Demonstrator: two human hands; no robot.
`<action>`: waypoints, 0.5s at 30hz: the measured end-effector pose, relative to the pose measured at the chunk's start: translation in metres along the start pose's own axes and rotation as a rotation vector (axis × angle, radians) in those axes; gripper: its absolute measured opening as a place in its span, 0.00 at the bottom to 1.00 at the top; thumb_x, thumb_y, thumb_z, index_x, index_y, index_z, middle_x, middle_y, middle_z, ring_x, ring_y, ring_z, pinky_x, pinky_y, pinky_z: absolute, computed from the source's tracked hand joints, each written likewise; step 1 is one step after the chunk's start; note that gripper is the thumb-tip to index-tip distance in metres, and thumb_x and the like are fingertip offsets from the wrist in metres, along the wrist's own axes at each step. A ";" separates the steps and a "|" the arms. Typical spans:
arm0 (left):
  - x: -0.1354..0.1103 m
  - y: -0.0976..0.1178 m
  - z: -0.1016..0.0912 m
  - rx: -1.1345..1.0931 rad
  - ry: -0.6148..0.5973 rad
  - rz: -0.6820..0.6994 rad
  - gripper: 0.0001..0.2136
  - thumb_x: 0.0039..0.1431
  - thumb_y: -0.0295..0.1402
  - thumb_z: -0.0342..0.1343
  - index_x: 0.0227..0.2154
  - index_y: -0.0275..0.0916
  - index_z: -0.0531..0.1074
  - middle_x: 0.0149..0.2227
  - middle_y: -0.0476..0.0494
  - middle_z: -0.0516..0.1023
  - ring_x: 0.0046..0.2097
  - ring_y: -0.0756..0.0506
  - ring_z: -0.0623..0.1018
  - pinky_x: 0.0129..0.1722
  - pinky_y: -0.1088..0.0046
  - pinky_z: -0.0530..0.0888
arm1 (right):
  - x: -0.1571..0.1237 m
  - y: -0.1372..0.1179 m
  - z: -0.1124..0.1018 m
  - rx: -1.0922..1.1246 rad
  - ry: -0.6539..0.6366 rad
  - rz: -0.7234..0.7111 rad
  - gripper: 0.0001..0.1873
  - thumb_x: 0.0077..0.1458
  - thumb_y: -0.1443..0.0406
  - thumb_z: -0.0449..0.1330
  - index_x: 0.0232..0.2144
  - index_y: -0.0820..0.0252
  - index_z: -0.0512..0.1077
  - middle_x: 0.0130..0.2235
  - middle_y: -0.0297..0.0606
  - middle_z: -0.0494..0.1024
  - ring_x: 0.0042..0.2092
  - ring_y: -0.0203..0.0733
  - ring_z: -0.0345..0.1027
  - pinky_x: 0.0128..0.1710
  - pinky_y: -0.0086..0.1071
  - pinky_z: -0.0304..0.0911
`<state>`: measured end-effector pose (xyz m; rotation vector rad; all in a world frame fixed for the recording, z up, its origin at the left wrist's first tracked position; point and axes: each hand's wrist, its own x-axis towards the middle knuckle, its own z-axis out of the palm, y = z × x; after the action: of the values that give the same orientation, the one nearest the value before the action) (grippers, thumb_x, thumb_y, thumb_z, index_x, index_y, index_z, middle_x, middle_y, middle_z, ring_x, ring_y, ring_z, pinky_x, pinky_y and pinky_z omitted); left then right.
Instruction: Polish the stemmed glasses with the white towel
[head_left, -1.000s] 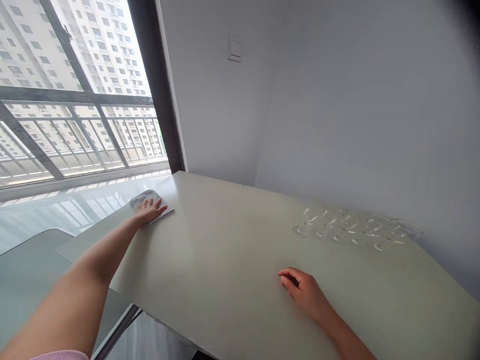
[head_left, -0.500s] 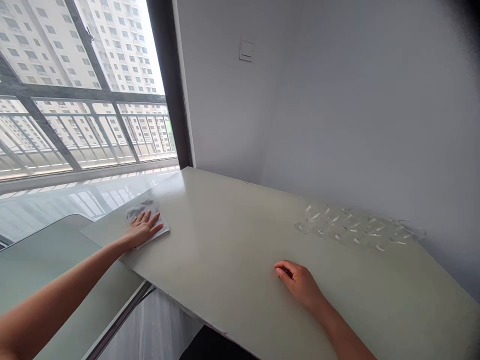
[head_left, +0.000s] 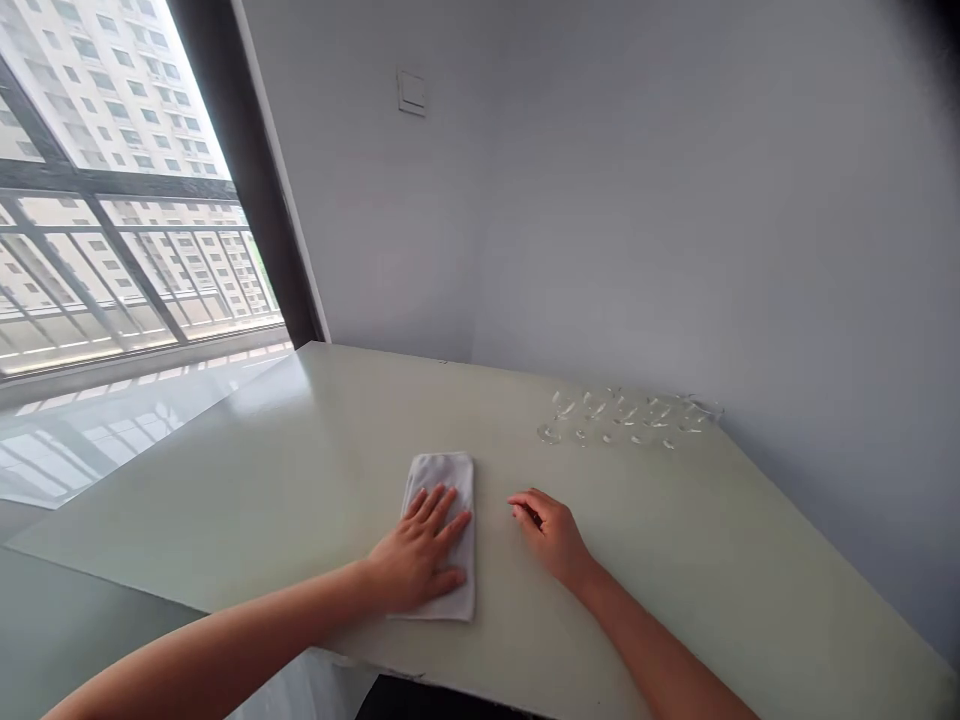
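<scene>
My left hand (head_left: 418, 550) lies flat, fingers spread, on a folded white cloth (head_left: 442, 480) near the front edge of a pale green table (head_left: 315, 450). Just to the right of the cloth, my right hand (head_left: 551, 535) rests on the tabletop with its fingers curled under; nothing shows in them. The two hands are a short gap apart.
Several small clear glass pieces (head_left: 622, 415) sit at the back right against the grey wall. A light switch (head_left: 411, 92) is on the wall. A large window (head_left: 112, 200) with a dark frame is at the left, above a glossy sill.
My left hand slid the cloth from the table's far left corner toward me and to the right, ending beside my right hand. My right hand stayed in place.
</scene>
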<state>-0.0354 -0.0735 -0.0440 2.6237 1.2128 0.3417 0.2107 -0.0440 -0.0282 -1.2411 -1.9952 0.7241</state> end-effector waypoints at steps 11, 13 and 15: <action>0.043 -0.015 -0.008 -0.663 0.565 -0.491 0.18 0.53 0.31 0.45 0.48 0.46 0.58 0.54 0.43 0.62 0.55 0.44 0.64 0.53 0.60 0.63 | -0.012 -0.027 0.040 -0.334 -0.401 -0.132 0.38 0.53 0.49 0.50 0.59 0.65 0.51 0.63 0.48 0.44 0.63 0.57 0.29 0.60 0.51 0.31; 0.045 -0.024 -0.009 -0.643 0.649 -0.491 0.17 0.52 0.31 0.46 0.47 0.45 0.59 0.53 0.43 0.63 0.55 0.44 0.64 0.53 0.60 0.63 | 0.012 -0.020 0.043 -0.411 -0.409 -0.118 0.38 0.55 0.48 0.45 0.60 0.67 0.49 0.64 0.48 0.41 0.64 0.55 0.26 0.60 0.49 0.29; 0.045 -0.028 -0.006 -0.663 0.697 -0.517 0.17 0.52 0.31 0.47 0.46 0.44 0.60 0.52 0.43 0.64 0.54 0.43 0.65 0.52 0.60 0.63 | 0.046 -0.013 0.046 -0.511 -0.366 -0.063 0.39 0.56 0.48 0.42 0.60 0.72 0.48 0.63 0.52 0.40 0.64 0.55 0.25 0.60 0.47 0.27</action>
<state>-0.0287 -0.0203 -0.0421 1.5843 1.5486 1.3419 0.1530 -0.0124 -0.0358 -1.3915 -2.6232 0.4424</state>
